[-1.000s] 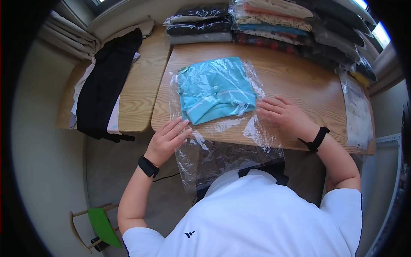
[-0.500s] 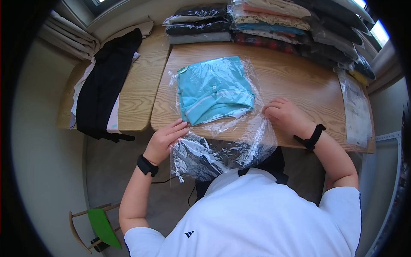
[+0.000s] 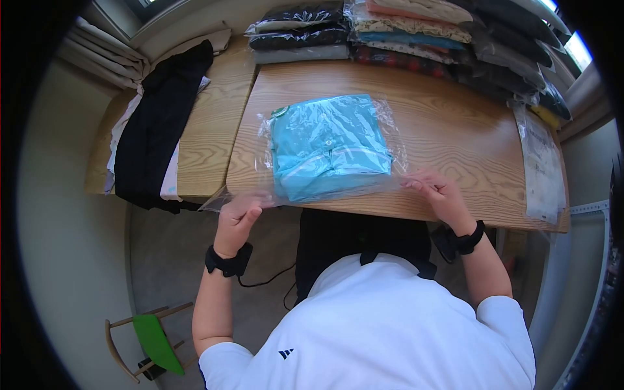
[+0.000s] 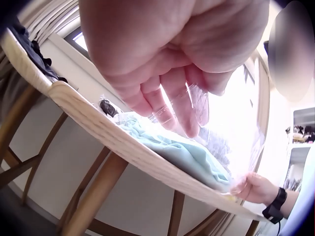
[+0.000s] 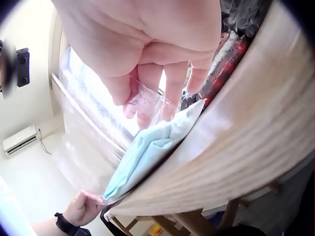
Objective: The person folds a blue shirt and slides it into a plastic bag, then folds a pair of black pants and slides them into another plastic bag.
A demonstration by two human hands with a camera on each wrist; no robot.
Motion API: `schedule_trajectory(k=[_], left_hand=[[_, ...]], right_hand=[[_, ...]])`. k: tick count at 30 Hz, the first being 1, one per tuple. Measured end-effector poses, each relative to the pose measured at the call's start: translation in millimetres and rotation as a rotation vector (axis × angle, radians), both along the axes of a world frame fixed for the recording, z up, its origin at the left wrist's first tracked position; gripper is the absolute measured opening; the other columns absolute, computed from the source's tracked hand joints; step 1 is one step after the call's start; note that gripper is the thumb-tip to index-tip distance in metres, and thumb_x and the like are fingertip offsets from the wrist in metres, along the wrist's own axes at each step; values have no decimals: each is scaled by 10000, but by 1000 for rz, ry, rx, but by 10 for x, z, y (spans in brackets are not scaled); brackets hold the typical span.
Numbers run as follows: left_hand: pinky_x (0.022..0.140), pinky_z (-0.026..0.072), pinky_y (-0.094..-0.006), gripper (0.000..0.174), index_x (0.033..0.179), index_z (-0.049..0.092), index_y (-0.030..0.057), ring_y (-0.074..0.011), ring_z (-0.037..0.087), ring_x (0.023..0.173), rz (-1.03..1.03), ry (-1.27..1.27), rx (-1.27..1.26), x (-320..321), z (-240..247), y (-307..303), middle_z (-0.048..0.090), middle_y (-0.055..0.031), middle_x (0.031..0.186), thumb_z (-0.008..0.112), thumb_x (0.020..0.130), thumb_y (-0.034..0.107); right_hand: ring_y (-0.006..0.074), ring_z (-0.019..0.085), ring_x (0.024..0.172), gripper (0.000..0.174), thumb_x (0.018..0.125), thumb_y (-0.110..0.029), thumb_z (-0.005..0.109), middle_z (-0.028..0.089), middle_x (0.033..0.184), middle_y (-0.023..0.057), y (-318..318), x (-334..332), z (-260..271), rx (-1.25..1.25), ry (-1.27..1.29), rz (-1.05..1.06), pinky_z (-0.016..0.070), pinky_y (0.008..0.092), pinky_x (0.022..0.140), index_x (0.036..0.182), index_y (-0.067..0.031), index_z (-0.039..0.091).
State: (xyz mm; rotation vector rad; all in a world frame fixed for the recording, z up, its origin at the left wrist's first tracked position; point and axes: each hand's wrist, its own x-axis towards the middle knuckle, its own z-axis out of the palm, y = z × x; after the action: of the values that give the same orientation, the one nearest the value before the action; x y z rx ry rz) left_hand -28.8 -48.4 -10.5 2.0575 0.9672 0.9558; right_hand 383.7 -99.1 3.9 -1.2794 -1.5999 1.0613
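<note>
A folded turquoise shirt [image 3: 331, 140] with a buttoned placket lies inside a clear plastic bag [image 3: 398, 140] at the front of the table. At the bag's near left corner, my left hand [image 3: 237, 224] pinches the film between thumb and fingers. My right hand [image 3: 445, 198] pinches the near right side the same way. Between the two hands the open end of the bag stretches across the shirt's near edge. Film shows between the thumb and fingers of the right hand [image 5: 147, 54] in the right wrist view.
Stacks of bagged folded clothes [image 3: 409, 39] line the back of the wooden table [image 3: 468, 143]. Flat plastic bags [image 3: 543, 169] lie at its right edge. Black trousers [image 3: 159, 123] and pale garments lie on the left table [image 3: 214, 143]. A green-seated chair [image 3: 156, 344] stands at lower left.
The loose end of the bag, which hung over the front edge toward my lap, is now lifted and drawn taut between my hands. The shirt sits slightly closer to me.
</note>
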Motion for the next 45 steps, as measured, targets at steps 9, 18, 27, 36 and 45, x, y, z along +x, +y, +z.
schedule_trajectory(k=[9, 18, 27, 36, 45], left_hand=[[553, 345, -208, 401, 744, 606, 32, -71, 553, 592, 365, -350, -438, 310, -52, -89, 620, -50, 626, 463, 982, 321], [497, 411, -230, 398, 685, 560, 29, -98, 525, 493, 488, -512, -648, 495, -262, -55, 543, -44, 560, 469, 975, 286], [507, 420, -241, 394, 686, 559, 25, -107, 521, 480, 548, -487, -715, 517, -160, -80, 534, -38, 536, 470, 974, 279], [1014, 349, -388, 397, 1272, 478, 47, -320, 442, 1234, 194, 259, 269, 848, 837, -271, 470, -175, 1328, 530, 910, 200], [1048, 169, -633, 767, 1443, 308, 172, -363, 193, 1391, -137, 981, 488, 930, 283, 385, 235, -178, 1500, 432, 850, 643]], right_hand=[[101, 586, 583, 285, 948, -207, 538, 579, 652, 23, 94, -259, 85, -129, 102, -361, 453, 239, 572, 770, 9, 594], [91, 524, 456, 321, 918, -232, 582, 522, 529, 21, 171, -256, -50, -209, 2, -468, 401, 245, 457, 734, 31, 585], [324, 434, 1256, 394, 899, -253, 558, 476, 1339, 171, 103, -1125, 274, 476, -815, -101, 329, 474, 1018, 1269, -127, 513], [323, 422, 1269, 434, 899, -309, 542, 464, 1352, 170, 358, -1157, 13, 446, -905, -110, 331, 491, 1020, 1296, -139, 501], [347, 239, 1381, 530, 919, -504, 435, 306, 1473, 151, 479, -993, -20, 385, -1079, -73, 208, 631, 1032, 1402, -290, 387]])
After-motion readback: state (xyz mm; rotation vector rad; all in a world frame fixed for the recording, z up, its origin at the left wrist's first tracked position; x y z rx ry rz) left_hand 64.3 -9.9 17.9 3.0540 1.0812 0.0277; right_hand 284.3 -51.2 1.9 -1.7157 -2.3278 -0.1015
